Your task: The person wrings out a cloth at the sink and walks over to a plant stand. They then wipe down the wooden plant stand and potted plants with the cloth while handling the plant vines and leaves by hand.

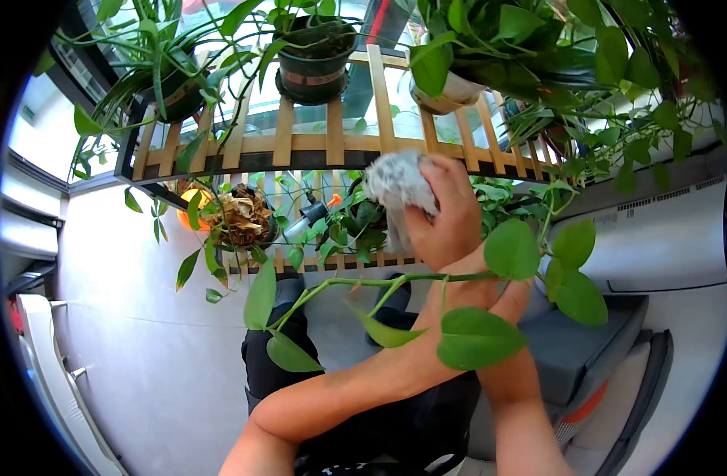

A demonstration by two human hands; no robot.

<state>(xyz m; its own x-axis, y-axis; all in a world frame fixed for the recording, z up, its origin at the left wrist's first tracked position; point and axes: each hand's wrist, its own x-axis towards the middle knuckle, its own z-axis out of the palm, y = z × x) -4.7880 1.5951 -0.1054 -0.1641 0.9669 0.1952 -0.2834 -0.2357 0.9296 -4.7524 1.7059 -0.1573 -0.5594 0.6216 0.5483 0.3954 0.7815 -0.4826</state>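
My right hand (449, 210) is closed around a crumpled whitish clump (397, 184), which looks like thin plastic or tissue. It is held at the front rail of the upper slatted plant shelf (336, 143). My left forearm crosses over the right one, and my left hand (512, 300) lies near the right forearm, mostly covered by leaves. Its fingers do not show. A long green vine (363, 282) with heart-shaped leaves passes close in front of both arms. Whether the left hand grips its stem is hidden.
Potted plants stand on the upper shelf, including a dark pot (312, 75) and a pale pot (451, 94). The lower shelf (348, 260) carries a pot of dry brown leaves (243, 218). A grey box-like seat (585, 341) is at right, a white radiator-like unit (58, 373) at left.
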